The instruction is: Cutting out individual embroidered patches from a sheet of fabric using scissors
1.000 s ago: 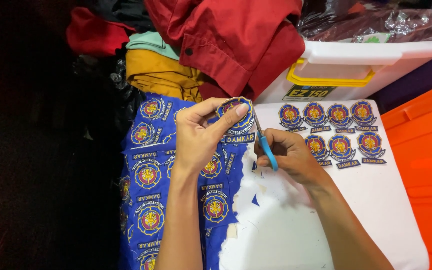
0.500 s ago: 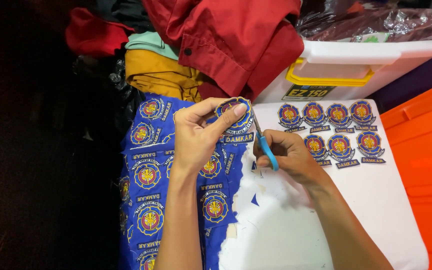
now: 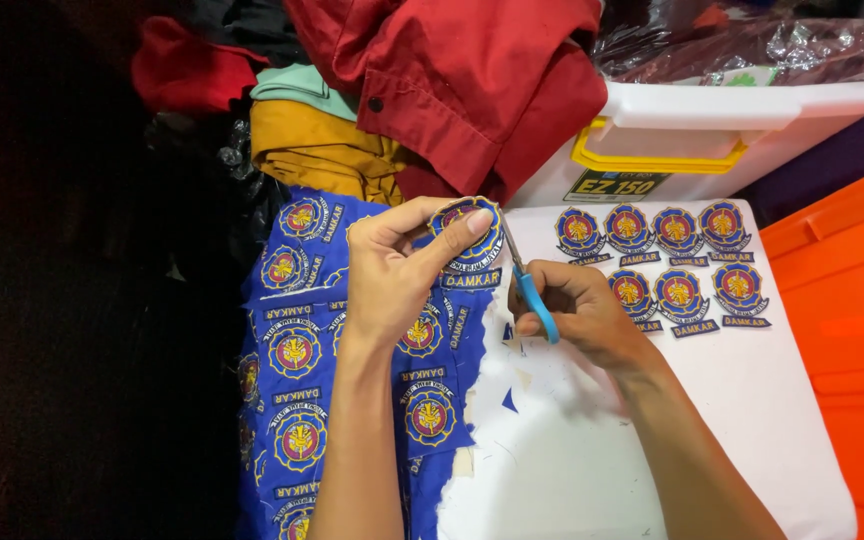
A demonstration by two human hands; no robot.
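Our left hand (image 3: 392, 275) pinched on a round embroidered patch (image 3: 469, 232) at the blue patch sheet's (image 3: 297, 350) top edge, our right hand (image 3: 577, 315) closed around blue-handled scissors (image 3: 530, 292), blades at the patch rim, cut patches (image 3: 667, 262) in rows on the white bench (image 3: 752, 400).

black-and-yellow rectangular label (image 3: 616, 185) on the white bin's front (image 3: 752, 140), under its yellow handle (image 3: 652, 160)

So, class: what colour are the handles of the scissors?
Bright blue handles, held in the right hand; seen in the head view.
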